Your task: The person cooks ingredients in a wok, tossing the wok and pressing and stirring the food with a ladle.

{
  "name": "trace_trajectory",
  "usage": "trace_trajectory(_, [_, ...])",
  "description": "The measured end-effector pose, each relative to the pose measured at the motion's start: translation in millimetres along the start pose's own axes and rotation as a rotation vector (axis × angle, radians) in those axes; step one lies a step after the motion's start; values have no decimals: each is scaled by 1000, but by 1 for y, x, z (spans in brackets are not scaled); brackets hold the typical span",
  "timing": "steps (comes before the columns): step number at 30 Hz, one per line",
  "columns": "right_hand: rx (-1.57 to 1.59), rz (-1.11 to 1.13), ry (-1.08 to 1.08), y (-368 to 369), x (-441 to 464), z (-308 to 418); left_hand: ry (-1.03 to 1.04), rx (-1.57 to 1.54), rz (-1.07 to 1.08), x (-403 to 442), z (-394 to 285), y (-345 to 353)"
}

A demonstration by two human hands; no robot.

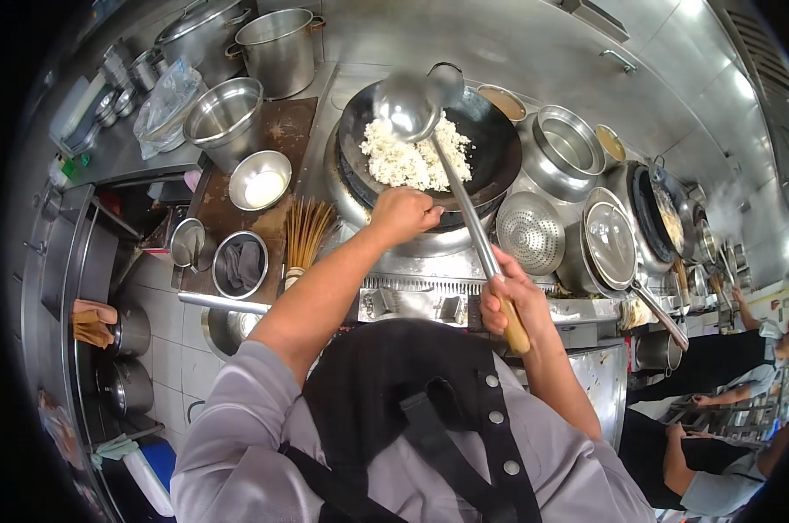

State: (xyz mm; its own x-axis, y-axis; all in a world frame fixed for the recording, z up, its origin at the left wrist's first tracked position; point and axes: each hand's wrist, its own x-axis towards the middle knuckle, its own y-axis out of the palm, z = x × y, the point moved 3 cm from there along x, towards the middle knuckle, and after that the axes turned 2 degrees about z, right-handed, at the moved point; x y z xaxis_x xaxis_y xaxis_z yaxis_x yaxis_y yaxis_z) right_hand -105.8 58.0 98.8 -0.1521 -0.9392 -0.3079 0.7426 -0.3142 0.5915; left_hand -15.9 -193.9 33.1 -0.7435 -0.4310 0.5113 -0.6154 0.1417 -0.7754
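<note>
Steel with a wooden grip (517, 329), the ladle (466, 205) slants from upper centre of the frame to just right of centre, its bowl over the white rice (419, 166) in the wok (496, 157). It should handle stiff and bowl-heavy, best held by the wood; the rice looks light and loose, the wok heavy, perhaps slick, best held at its rim. The right hand (523, 298) has its fingers wrapped around the ladle's handle. The left hand (400, 214), arm reaching up from lower left, has fingers curled closed on the wok's near rim.
</note>
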Motion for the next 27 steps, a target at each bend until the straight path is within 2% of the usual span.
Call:
trace_trajectory(2, [-3,-44,63,-23,30,-6,-40,-29,29,-1,-4,-3])
trace_trajectory(4, [-208,-189,74,-43,72,-6,-13,-24,32,-2,-1,0])
trace_trajectory(5, [-468,-181,-13,-32,81,3,-1,-17,29,-1,1,1])
trace_trajectory(6, [-473,-175,-13,-27,80,7,-5,-14,24,-1,3,2])
trace_trajectory(8, [-550,-297,-186,-23,76,16,30,-46,-33,-2,6,3])
trace_trajectory(10, [-540,-340,-228,-45,76,28,23,-45,-39,-2,6,2])
trace_trajectory(12, [-679,-404,-256,-56,94,40,30,-50,-47,-3,5,1])
trace_trajectory(16, [-727,-373,-179,-55,146,34,27,-57,-28,-1,6,3])
trace_trajectory(17, [-837,-314,-101,-45,147,28,33,-57,-23,0,5,3])
trace_trajectory(20, [-1132,-208,44,-16,105,21,34,-80,-15,1,2,2])
trace_trajectory(21, [-1283,-148,20,-17,79,20,2,-74,13,1,3,4])
trace_trajectory(23, [-1333,-97,15,-36,18,24,-75,-68,98,1,0,-2])
trace_trajectory(25, [-1186,-232,309,-22,-50,55,-48,-85,147,-4,-9,-10])
trace_trajectory(27, [-1225,-244,278,-50,-76,68,8,-117,181,-1,-22,-17])
